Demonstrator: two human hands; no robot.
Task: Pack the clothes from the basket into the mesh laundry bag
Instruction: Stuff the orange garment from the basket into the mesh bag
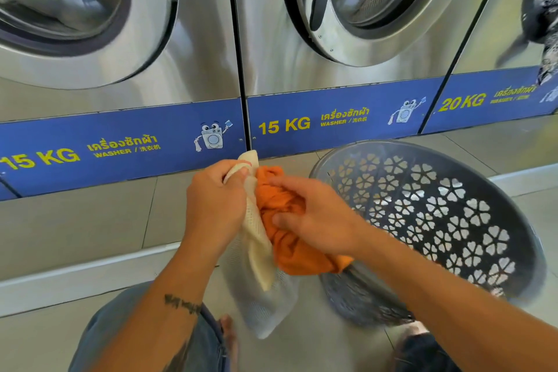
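Note:
My left hand grips the top edge of a cream and white mesh laundry bag, which hangs down toward the floor. My right hand is closed on a crumpled orange garment pressed against the bag's opening. Part of the orange cloth droops over the near rim of a dark grey plastic basket with flower-shaped holes, which is tilted on the floor to the right. I cannot tell what else lies inside the basket.
A row of steel front-loading washers with blue labelled bases stands straight ahead on a raised step. The rightmost door shows patterned cloth. My knees in jeans and a bare foot are at the bottom, on grey tiles.

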